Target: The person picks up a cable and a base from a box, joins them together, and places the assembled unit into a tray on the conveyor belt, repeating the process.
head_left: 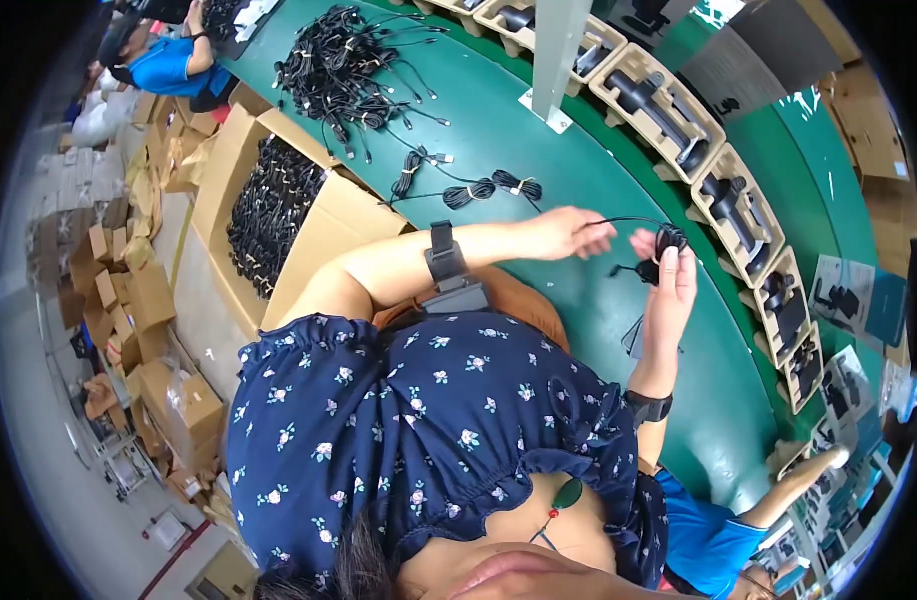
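Above the green table (499,130), my right hand (675,290) grips a bundled black cable (670,238) between thumb and fingers. One loose end with a dark plug hangs beside that hand. My left hand (569,236) is closed, pinching a strand of the same cable, which arcs across the gap between both hands. Left of my hands, several tied cable coils (469,193) lie on the table. Farther off sits a large heap of black cables (344,65) with light plugs.
An open cardboard box (219,170) full of black cables stands at my left. Along the right, a curved row of moulded trays (669,115) holds black parts. A metal post (554,70) rises from the table. People in blue work at far left (174,68) and lower right (714,535).
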`<state>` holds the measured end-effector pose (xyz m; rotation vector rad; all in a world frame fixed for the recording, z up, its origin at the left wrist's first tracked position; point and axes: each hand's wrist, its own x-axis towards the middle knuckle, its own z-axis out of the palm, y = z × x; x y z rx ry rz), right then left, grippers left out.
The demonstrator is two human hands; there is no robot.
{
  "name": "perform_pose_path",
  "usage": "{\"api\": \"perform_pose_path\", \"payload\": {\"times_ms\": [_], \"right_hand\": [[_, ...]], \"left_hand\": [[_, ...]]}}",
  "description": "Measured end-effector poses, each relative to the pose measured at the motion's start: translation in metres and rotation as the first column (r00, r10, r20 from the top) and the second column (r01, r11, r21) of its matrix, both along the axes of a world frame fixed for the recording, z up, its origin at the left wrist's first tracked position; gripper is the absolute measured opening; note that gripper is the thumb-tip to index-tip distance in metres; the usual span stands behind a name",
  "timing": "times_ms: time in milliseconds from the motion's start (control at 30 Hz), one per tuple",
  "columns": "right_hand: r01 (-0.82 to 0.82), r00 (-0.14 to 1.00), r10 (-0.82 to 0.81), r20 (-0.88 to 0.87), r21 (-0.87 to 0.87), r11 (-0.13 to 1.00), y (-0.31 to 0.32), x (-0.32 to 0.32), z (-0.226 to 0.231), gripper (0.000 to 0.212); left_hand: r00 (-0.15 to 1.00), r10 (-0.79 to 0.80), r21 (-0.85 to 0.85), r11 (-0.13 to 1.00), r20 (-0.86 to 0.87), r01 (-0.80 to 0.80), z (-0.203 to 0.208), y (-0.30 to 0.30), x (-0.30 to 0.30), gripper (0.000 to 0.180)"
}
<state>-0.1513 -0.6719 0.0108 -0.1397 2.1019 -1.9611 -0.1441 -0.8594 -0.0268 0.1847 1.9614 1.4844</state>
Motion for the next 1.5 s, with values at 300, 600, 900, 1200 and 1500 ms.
{"api": "perform_pose_path", "payload": {"times_ms": [300, 600, 900, 1200, 1500], "right_hand": [[0.065, 0.751, 0.368, -0.548, 0.616, 0.785, -0.04, 0.019, -0.004, 0.05], [-0.265, 0.737, 0.637, -0.226, 0.771, 0.58, 0.04, 0.031, -0.02, 0.036], [0.722, 0.688, -0.307, -0.658, 0.662, 0.2, 0.189, -0.075, -0.024, 0.033], [0.354, 0.837, -0.433, -0.336, 0.934, -0.041, 0.285, -0.153, -0.018, 0.037], [0.409, 0.807, -0.42, -0.416, 0.906, -0.113, 0.288, -0.204, -0.08, 0.029]], "left_hand": [[0.876, -0.174, 0.603, 0.783, 0.45, -0.154, -0.023, -0.005, 0.027, 0.028], [0.932, -0.027, 0.483, 0.861, 0.36, -0.162, -0.042, 0.014, 0.027, 0.027], [0.72, -0.199, -0.642, 0.645, -0.665, -0.414, -0.091, -0.058, 0.008, 0.045], [0.841, -0.243, -0.823, 0.453, -0.483, -0.341, -0.102, -0.061, 0.014, 0.05], [0.839, -0.298, -0.851, 0.425, -0.455, -0.31, -0.088, -0.06, 0.01, 0.043]]}}
